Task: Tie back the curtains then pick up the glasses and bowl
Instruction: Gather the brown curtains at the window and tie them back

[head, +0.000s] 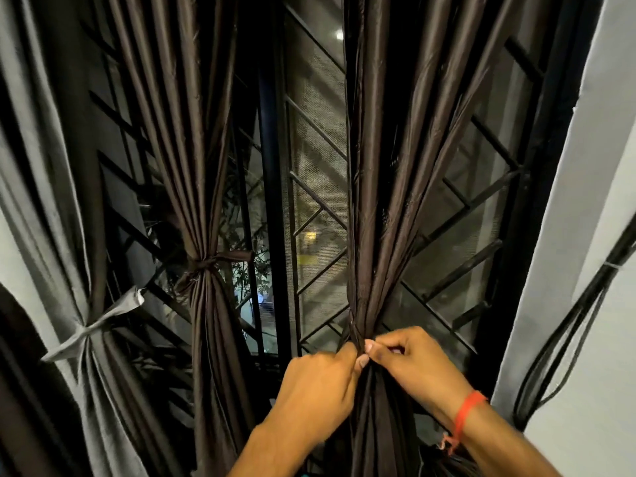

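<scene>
Pinching the gathered right curtain (375, 208) at its waist, left hand (318, 390) and right hand (409, 363) met, both grips closed on fabric.

- No text, label, brand, number or sign can be read anywhere in the view.
</scene>
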